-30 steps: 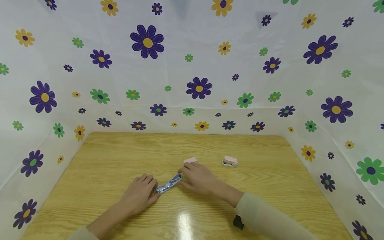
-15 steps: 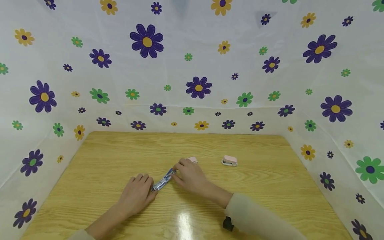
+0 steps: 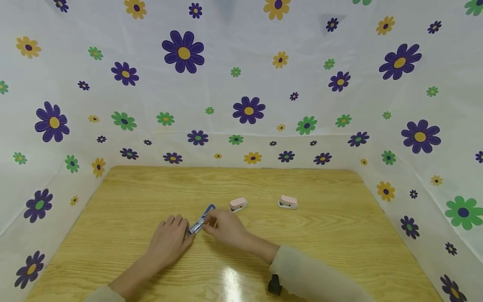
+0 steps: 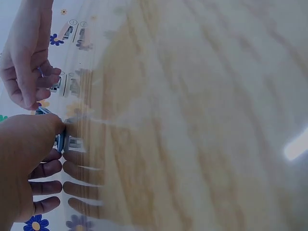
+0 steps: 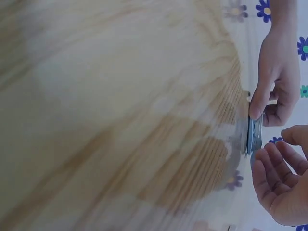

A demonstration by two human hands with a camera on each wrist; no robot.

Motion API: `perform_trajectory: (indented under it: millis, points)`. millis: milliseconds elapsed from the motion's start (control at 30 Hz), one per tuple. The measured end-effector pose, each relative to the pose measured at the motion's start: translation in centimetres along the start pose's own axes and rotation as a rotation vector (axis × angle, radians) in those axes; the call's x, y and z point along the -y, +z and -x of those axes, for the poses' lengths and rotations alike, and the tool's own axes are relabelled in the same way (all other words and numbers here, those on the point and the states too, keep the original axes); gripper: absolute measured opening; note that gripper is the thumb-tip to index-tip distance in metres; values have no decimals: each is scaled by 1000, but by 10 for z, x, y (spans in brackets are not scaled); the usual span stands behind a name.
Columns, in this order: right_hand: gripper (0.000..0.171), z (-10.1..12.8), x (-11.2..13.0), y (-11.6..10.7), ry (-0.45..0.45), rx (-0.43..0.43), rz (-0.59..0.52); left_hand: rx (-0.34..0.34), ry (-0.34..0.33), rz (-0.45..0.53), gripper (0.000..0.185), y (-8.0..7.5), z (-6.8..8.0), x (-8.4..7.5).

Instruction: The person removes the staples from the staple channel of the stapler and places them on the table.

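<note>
while close together, left hand (image 3: 170, 240) round blue stapler (image 3: 197, 225), right hand (image 3: 227, 227) loosely cupped alongside

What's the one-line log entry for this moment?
left hand: grips blue stapler | right hand: at blue stapler, grip unclear | pink staplers: on table, farther back

White sheet (image 3: 211, 90) enclosed the worktop (image 3: 339, 235) at back, left and right. Its print showed flowers (image 3: 183, 53) in purple, yellow and green, large and small. A horizontal crease (image 3: 264, 136) ran low across the back. Worktop was yellowish wood grain, glossy; bright glare (image 3: 232, 283) lay low at centre in the head view.
</note>
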State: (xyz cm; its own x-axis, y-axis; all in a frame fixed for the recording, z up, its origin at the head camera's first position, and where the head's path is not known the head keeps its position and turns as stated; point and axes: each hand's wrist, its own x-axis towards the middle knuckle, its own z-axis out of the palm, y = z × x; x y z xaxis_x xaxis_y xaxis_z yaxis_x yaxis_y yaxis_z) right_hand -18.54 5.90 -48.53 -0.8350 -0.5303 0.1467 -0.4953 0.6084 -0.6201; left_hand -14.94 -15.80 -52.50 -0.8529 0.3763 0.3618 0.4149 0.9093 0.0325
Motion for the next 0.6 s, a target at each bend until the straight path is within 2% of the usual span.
perform_trajectory:
  millis: [133,333,500,600]
  points:
    - [8,-9,1,5,64,-10,-148,1,-11,-1,31,2,-2,2]
    - [9,-22,-3,12,152,-16,-249,-8,-33,-9,33,5,-4,6]
    - [11,-27,-5,19,227,5,-292,-17,-17,-5,33,5,-5,7]
    - [11,-28,-5,21,217,7,-278,-13,-19,2,33,5,-6,6]
